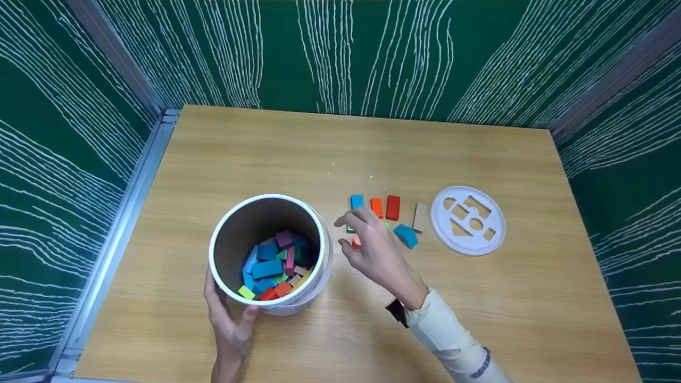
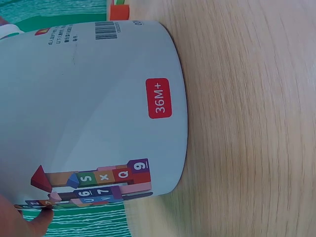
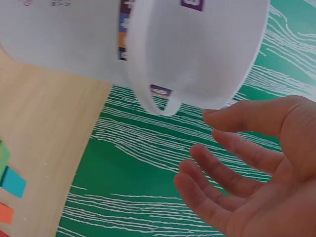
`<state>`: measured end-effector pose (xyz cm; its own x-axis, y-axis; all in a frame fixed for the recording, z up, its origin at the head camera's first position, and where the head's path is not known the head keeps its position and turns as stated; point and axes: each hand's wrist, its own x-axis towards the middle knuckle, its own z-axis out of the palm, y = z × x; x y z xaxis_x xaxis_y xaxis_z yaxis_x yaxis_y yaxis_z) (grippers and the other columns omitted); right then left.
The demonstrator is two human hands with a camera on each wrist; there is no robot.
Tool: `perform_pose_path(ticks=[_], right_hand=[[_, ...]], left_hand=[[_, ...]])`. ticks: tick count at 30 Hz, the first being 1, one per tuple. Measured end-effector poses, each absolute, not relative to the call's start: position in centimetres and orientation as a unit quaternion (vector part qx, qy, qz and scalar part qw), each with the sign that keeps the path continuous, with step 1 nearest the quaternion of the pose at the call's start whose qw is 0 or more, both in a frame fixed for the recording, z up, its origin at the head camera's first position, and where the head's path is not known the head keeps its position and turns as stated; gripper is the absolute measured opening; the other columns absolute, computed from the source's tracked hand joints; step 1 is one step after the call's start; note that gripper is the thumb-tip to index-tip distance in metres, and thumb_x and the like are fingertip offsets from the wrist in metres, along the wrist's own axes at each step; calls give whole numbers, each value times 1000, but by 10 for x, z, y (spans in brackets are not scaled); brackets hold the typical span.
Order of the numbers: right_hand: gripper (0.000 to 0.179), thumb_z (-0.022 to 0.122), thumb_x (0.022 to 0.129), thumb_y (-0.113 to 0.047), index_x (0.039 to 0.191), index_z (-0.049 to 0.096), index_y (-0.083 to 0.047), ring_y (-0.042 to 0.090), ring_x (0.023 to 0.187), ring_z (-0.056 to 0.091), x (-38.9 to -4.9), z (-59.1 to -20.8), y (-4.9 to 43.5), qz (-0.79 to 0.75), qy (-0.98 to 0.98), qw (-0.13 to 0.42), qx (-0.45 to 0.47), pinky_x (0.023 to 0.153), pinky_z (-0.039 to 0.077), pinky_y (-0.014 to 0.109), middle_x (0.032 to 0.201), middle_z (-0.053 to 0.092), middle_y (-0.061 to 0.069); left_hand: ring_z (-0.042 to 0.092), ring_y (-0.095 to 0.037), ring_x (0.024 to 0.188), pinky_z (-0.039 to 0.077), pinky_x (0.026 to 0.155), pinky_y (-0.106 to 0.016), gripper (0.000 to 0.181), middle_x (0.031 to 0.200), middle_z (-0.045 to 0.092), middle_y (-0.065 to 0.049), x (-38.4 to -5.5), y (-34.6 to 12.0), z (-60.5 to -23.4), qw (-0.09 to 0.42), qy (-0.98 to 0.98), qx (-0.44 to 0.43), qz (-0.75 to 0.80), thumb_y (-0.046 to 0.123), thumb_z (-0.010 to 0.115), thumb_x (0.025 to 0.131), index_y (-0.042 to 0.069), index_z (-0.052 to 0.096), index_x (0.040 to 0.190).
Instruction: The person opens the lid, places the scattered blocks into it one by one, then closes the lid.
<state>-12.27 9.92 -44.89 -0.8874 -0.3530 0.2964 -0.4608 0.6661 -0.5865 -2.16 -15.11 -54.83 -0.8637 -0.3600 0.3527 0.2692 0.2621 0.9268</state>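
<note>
A white cylindrical bucket, with several coloured wooden blocks inside, stands on the table. My left hand grips its near left side, thumb close to the rim and fingers around the outer wall. The left wrist view shows the bucket's printed side. To the right of the bucket, my right hand is over the table with fingers loosely bent and nothing between them. In the right wrist view, this hand is beside the bucket's white handle. It partly hides a few blocks beneath it.
Beyond the right hand lie a red block, an orange block, a blue arch-like block and a plain wooden block. A white lid with shaped cutouts is farther right. Green walls surround the wooden table.
</note>
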Motion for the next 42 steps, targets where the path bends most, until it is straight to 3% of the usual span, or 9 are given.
perform_pose_path(ticks=[9,18,26,35,42], right_hand=[[26,74,77,-4,101,68,-10,23,93,57,-127,-470,107,338,-922,40,186,71,56,27,108,59,8],[26,75,76,-5,102,68,-8,27,92,58,-139,-496,111,336,-930,-3,148,70,57,30,106,61,10],[23,74,76,-2,98,69,-5,28,92,59,-148,-515,112,337,-932,-4,132,70,57,33,103,64,10],[28,71,74,4,102,69,-3,26,95,56,-158,-539,115,333,-937,-31,103,80,56,37,107,63,11],[31,73,74,3,105,69,-2,26,90,56,-160,-552,118,334,-938,-49,82,77,56,36,105,61,12]], left_hand=[[26,-24,135,26,112,-27,88,152,25,-9,-23,-152,-552,270,-751,23,-602,10,68,76,7,20,149],[24,-23,137,24,113,-34,87,154,24,-2,-22,-151,-550,251,-755,39,-605,24,70,80,13,20,150],[27,-29,133,29,110,-29,89,151,26,-12,-23,-151,-554,276,-751,14,-599,9,68,74,5,20,149],[28,-31,132,30,111,-32,88,151,26,-10,-24,-150,-552,276,-755,16,-595,13,69,75,7,21,149],[26,-28,135,26,112,-33,88,152,25,-9,-23,-150,-550,267,-752,24,-603,17,70,77,8,20,149]])
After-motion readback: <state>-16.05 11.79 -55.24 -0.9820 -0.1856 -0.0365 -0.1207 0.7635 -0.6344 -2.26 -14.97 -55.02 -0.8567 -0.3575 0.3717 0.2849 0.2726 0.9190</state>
